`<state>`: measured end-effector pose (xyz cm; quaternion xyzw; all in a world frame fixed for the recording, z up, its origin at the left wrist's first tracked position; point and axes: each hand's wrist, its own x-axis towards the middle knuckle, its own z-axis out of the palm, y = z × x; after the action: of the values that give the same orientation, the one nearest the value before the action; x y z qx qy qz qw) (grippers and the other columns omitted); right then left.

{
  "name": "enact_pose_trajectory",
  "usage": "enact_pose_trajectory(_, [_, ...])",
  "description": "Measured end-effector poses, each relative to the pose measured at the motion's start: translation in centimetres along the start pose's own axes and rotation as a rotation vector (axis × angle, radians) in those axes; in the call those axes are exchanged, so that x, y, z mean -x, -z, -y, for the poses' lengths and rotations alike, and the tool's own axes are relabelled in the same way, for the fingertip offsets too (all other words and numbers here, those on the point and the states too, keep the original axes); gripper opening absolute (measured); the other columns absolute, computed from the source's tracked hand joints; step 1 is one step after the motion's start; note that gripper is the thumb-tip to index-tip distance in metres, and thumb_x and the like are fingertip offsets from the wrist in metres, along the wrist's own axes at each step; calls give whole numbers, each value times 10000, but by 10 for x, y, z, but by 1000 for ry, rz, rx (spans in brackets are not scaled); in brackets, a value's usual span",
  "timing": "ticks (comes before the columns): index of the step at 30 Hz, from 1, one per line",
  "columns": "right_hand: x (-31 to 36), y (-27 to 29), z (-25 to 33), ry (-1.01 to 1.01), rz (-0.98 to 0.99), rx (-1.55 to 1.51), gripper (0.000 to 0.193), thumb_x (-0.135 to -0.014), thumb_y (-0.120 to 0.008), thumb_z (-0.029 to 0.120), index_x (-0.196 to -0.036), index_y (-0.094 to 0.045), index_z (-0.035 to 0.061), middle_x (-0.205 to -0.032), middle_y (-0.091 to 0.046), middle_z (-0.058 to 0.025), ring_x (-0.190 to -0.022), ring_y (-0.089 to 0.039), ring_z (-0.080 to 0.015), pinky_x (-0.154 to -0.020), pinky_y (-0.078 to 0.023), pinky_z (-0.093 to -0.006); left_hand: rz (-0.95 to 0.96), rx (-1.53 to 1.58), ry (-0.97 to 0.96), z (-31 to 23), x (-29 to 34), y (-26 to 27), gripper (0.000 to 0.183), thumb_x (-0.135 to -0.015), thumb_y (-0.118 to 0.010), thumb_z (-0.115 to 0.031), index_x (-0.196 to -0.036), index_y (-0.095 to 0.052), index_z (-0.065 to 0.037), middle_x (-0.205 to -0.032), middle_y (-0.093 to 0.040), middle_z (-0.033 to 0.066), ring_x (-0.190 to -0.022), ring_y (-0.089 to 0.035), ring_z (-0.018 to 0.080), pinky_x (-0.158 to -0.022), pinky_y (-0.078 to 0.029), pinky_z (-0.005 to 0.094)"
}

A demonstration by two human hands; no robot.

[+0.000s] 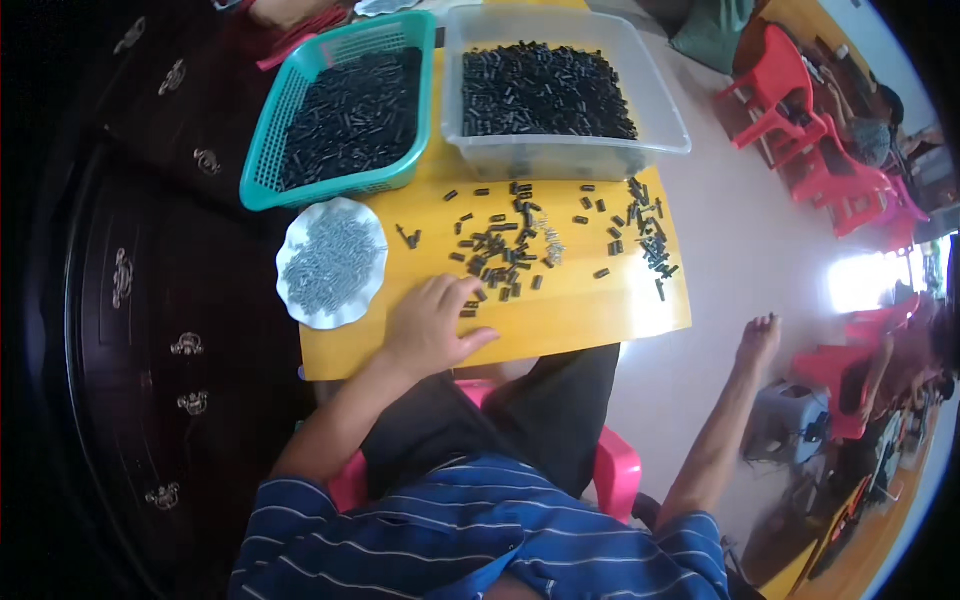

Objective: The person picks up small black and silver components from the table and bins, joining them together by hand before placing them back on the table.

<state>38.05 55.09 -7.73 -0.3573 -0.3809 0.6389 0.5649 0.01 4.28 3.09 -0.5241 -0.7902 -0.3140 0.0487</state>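
My left hand (435,325) rests at the front of the yellow table, its thumb spread away and its bent fingers touching the edge of a scatter of short black cylinders (497,245). Among these lie some thin silver pins (553,245). Out past the table's right edge, my right hand (759,342) is raised with its fingers closed. Dark bits show at its fingertips, too small to name. A white scalloped plate (375,290) full of small silver metal pins stands left of the scatter. Toward the right edge lies a pile of black pieces with pins (652,235).
Behind stand a green mesh basket (262,160) and a clear plastic bin (560,158), both filled with black pieces. Dark drawers (190,345) line the left. Red chairs (775,85), a grey stool (790,410) and other people are on the right.
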Motion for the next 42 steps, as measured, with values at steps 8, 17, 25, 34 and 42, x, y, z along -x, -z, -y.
enact_pose_trajectory(8, [95, -213, 85, 363, 203, 290, 171, -1023, -607, 220, -1036, -608, 49, -808, -589, -21, -711, -559, -124, -662, -473, -263, 2, 8, 86, 9, 34, 16, 632, -745, -858, -309, -1254, -566, -75, -950, -616, 104, -893, -626, 309, -796, -500, 431])
enact_pose_trajectory(17, [189, -403, 49, 516, 828, 542, 143, -1009, -633, 133, -1041, -667, -2, -867, -666, -16, -820, -618, -79, -751, -518, -254, -55, 58, 92, 14, 39, 18, 480, -788, -809, -196, -1197, -588, -78, -925, -626, 96, -887, -641, 302, -779, -505, 431])
enact_pose_trajectory(25, [175, -483, 21, 755, 770, 1084, 205, -925, -691, 237, -1054, -728, 82, -891, -746, -150, -831, -733, -272, -762, -549, -378, -87, 107, 109, 15, 43, 17, 457, -827, -784, -210, -1212, -579, -75, -928, -629, 101, -884, -642, 314, -779, -509, 434])
enact_pose_trajectory(34, [163, -472, -3, 750, 917, 1179, 192, -908, -653, 222, -1016, -723, 78, -915, -740, -166, -903, -719, -345, -801, -551, -423, -96, 169, 128, 23, 44, 18, 453, -833, -776, -183, -1221, -574, -68, -940, -646, 110, -881, -660, 308, -773, -525, 429])
enact_pose_trajectory(42, [172, -464, -1, 830, 840, 1043, 187, -917, -662, 146, -1073, -714, 57, -969, -741, -167, -918, -728, -319, -804, -557, -395, -79, 189, 138, 24, 42, 13, 389, -852, -748, -214, -1181, -596, -73, -1012, -681, 108, -906, -673, 317, -772, -534, 428])
